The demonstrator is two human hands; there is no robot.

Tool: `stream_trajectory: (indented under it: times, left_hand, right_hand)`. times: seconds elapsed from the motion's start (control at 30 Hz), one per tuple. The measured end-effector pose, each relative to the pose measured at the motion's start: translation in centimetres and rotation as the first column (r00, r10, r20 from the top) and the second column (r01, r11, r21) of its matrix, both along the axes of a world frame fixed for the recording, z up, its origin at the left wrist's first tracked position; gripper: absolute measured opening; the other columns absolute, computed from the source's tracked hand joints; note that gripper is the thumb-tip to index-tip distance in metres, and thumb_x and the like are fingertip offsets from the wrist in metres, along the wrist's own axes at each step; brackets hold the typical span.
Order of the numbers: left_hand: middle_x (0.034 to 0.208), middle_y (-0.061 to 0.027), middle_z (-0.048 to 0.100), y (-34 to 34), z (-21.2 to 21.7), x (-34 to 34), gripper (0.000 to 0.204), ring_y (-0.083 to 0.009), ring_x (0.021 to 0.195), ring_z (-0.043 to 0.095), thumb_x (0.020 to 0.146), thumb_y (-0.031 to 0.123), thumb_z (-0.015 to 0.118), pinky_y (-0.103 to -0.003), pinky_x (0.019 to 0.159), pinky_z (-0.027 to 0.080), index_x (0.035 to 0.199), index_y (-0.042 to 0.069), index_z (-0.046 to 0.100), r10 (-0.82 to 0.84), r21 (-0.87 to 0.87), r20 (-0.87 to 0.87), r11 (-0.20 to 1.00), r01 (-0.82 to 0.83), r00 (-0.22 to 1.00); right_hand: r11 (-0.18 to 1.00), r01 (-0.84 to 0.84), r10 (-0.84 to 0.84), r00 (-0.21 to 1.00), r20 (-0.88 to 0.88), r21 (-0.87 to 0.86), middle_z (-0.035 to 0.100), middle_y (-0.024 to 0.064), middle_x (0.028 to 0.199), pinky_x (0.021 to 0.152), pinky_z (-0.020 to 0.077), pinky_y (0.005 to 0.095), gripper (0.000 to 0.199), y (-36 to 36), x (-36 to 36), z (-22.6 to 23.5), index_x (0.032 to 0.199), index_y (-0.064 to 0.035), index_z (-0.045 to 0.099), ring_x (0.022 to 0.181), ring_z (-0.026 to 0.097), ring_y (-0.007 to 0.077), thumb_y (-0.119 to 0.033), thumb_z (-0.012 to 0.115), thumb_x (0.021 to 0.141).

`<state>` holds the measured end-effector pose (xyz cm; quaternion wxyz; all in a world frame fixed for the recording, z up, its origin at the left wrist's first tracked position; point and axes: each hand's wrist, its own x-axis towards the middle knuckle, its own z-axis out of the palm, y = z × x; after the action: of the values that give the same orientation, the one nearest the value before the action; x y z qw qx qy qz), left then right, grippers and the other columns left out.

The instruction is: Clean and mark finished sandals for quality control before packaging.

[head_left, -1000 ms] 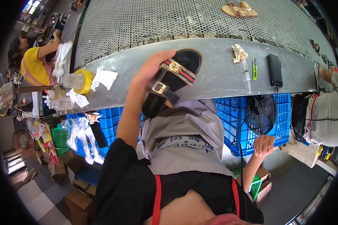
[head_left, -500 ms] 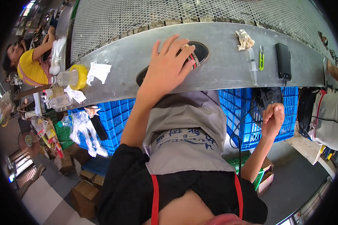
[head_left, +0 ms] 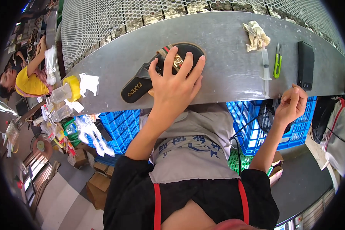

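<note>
A black slide sandal (head_left: pixel 136 89) lies on the metal worktop, with gold lettering on its insole and a green and red striped strap carrying a gold ornament (head_left: pixel 178 61). My left hand (head_left: pixel 174 82) rests over the sandal, fingers spread across the strap and the insole's right end. It covers much of the sandal's middle. At the worktop's front edge, close to a black phone-like device (head_left: pixel 305 65), is my right hand (head_left: pixel 292 103). Its fingers are curled together and nothing shows in them. A syringe (head_left: pixel 265 71) and green-handled thread snips (head_left: pixel 278 65) lie left of that device.
A crumpled cloth (head_left: pixel 255 35) sits beyond the syringe. On the left are a yellow tape roll (head_left: pixel 72 88) and white paper (head_left: pixel 89 83). A mesh conveyor (head_left: pixel 149 10) runs behind the metal worktop (head_left: pixel 226 50). Blue crates (head_left: pixel 120 132) stand below. A person in yellow (head_left: pixel 30 78) sits far left.
The view has shifted, and the sandal shows more of its strap and insole. My left hand is spread wider over it. My right hand has risen to the worktop's edge.
</note>
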<state>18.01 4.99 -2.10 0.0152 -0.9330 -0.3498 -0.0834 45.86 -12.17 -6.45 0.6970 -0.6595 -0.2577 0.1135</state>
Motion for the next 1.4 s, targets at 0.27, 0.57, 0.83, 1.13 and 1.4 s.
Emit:
stream_trajectory:
  times: [0.27,0.57,0.83,1.13,1.4]
  left_hand:
    - [0.125,-0.0011,0.059,0.2,0.5,-0.6,0.054,-0.0272,0.124,0.052,0.074,0.024,0.072,-0.056,0.094,0.04,0.127,0.026,0.066,0.068,0.038,-0.001,0.997,-0.068,0.998]
    - [0.11,-0.0024,0.052,-0.6,-1.3,-0.9,0.054,-0.0296,0.121,0.05,0.071,0.031,0.076,-0.063,0.09,0.041,0.123,0.023,0.064,0.068,0.125,0.165,0.988,-0.089,0.984]
    - [0.133,-0.0026,0.054,-4.8,1.9,-6.1,0.039,-0.0293,0.141,0.041,0.075,0.023,0.075,-0.077,0.109,0.021,0.111,0.016,0.065,0.008,0.139,0.488,0.987,-0.087,0.873]
    - [0.103,-0.0045,0.062,-7.5,1.1,-16.1,0.016,-0.0322,0.125,0.054,0.077,0.011,0.075,-0.06,0.109,0.035,0.078,0.011,0.059,0.219,-0.066,0.577,0.973,-0.223,0.787]
    - [0.108,-0.0092,0.066,-7.5,1.6,-18.9,0.01,-0.0389,0.125,0.053,0.081,0.003,0.07,-0.057,0.11,0.035,0.09,0.006,0.067,0.313,-0.121,0.489,0.949,-0.292,0.814]
  right_hand:
    - [0.994,0.099,-0.09,0.977,0.195,-0.04,0.047,-0.0002,0.061,0.044,0.0233,0.0223,0.009,0.8,-0.8,-3.0,0.097,0.002,0.063,0.049,0.034,0.0035,-0.007,0.061,0.099]
    - [0.965,0.12,-0.046,0.952,0.301,-0.233,0.045,-0.0001,0.069,0.053,0.03,0.026,0.02,1.6,-1.4,-0.8,0.087,0.0016,0.063,0.06,0.038,0.0086,-0.014,0.063,0.1]
    - [0.989,-0.008,0.057,0.946,0.32,-0.15,0.043,-0.0032,0.071,0.05,0.0252,0.0249,0.022,1.3,0.0,-1.5,0.089,-0.0018,0.065,0.058,0.032,0.0063,-0.02,0.062,0.101]
    - [0.975,0.052,0.119,0.706,0.699,-0.218,0.062,0.0076,0.094,0.068,0.0504,0.0278,0.021,-0.1,1.7,-1.6,0.103,0.0006,0.067,0.08,0.056,0.0143,-0.018,0.056,0.1]
    - [0.995,0.095,-0.09,0.989,-0.118,0.035,0.049,-0.003,0.064,0.043,0.0264,0.0203,0.009,2.3,1.6,2.4,0.095,-0.0065,0.066,0.049,0.039,0.0039,-0.015,0.065,0.096]
